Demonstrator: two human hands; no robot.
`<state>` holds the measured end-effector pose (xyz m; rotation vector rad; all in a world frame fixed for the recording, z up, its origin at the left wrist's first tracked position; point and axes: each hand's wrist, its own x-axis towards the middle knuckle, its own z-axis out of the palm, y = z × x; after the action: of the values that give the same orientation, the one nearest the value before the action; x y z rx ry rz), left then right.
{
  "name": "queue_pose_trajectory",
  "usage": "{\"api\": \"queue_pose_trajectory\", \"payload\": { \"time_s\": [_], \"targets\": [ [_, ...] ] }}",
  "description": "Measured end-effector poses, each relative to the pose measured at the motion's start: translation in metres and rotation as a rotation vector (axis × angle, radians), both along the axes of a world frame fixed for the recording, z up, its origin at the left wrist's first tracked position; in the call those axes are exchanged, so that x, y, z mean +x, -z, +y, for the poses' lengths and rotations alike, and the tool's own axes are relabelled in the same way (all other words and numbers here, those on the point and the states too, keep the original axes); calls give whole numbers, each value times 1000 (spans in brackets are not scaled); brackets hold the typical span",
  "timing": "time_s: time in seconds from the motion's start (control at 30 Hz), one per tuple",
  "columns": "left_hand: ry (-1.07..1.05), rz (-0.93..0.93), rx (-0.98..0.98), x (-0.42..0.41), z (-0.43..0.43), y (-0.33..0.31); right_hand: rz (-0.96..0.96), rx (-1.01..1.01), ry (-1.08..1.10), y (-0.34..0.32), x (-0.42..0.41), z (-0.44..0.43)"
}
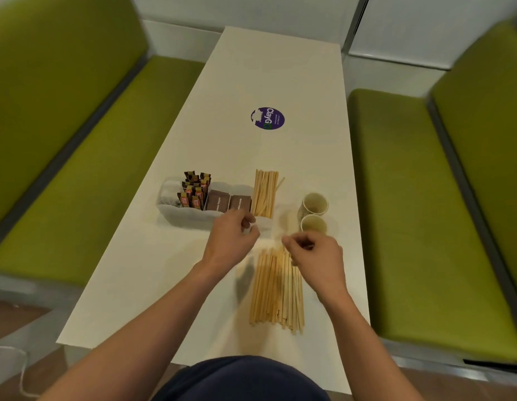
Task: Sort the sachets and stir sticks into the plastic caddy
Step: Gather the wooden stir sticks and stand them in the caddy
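Observation:
A clear plastic caddy (176, 214) stands mid-table. It holds pale teabags at the left, upright brown-and-orange sachets (195, 189), flat brown sachets (228, 203) and a bundle of wooden stir sticks (264, 193) at its right end. A loose pile of stir sticks (276, 290) lies on the table nearer me. My left hand (232, 237) hovers at the caddy's near right corner with fingers curled; whether it holds anything is unclear. My right hand (315, 256) is over the top of the loose pile, fingers curled, blurred.
Two paper cups (314, 214) stand right of the caddy. A round purple sticker (268, 118) is on the white table (280, 68) farther away. Green padded benches (78, 169) run along both sides.

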<state>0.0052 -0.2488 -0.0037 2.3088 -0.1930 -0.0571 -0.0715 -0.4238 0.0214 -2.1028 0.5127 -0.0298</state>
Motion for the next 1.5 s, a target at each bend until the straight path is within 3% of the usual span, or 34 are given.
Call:
{"api": "queue_pose_trajectory", "payload": {
  "time_s": [0.2,0.43,0.8,1.17,1.33,1.5],
  "targets": [
    [43,323,121,-50,-13,27,249,-215,-66,55,-37,-10],
    [-11,367,257,-74,-39,33,316,-259,-60,59,-19,-2],
    [-82,521,129,-59,-35,34,389,-113,19,51,-3,0],
    [-54,650,-5,-43,-16,34,276,157,88,42,-11,-8],
    [-66,596,-134,-34,-6,19,175,230,123,32,-12,-8],
    [-93,318,-405,8,3,-28,20,295,165,22,-8,-3]
  ]
}}
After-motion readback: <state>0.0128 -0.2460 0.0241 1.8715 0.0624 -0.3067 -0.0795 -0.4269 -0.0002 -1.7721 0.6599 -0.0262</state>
